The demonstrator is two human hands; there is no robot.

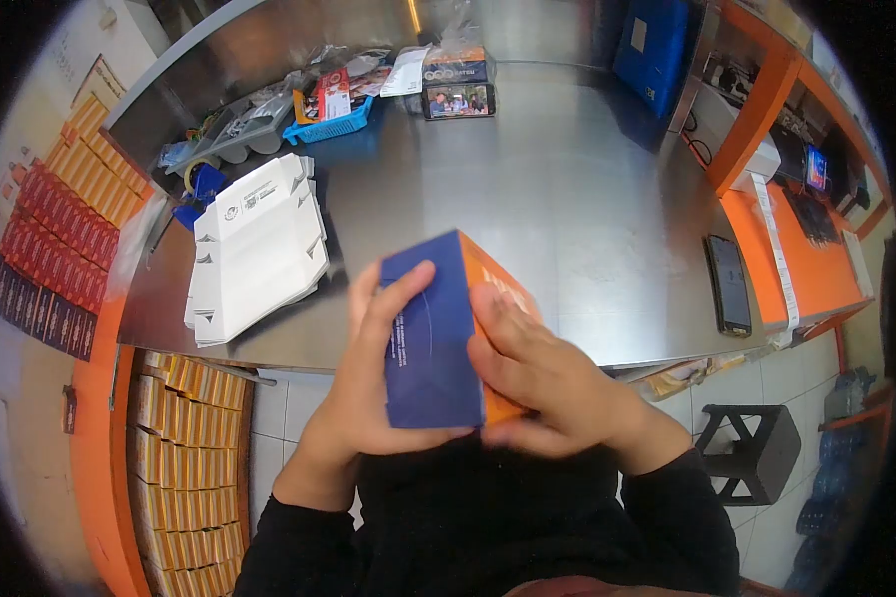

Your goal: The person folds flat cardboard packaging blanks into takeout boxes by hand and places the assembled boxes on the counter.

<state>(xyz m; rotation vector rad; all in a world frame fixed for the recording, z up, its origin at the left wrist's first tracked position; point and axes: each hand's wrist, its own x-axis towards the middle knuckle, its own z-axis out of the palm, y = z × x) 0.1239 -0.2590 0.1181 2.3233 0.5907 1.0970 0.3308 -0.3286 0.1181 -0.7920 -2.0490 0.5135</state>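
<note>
A blue and orange box [433,343] is held up in front of my body, just over the near edge of the metal table. My left hand [363,368] wraps round its left side, with a finger lying on the blue face and the palm near its lower edge. Against the orange side presses my right hand [543,373], its fingers bent and slightly blurred. To the left on the table lies a stack of flat white cardboard blanks [264,249] with small dark prints.
The metal table [558,219] holds a blue basket [331,124], a grey tray [254,124], a tape dispenser [205,184] and a propped phone [459,100]. Another phone [729,286] lies at right. A dark stool [752,453] and stacked boxes [191,468] are below.
</note>
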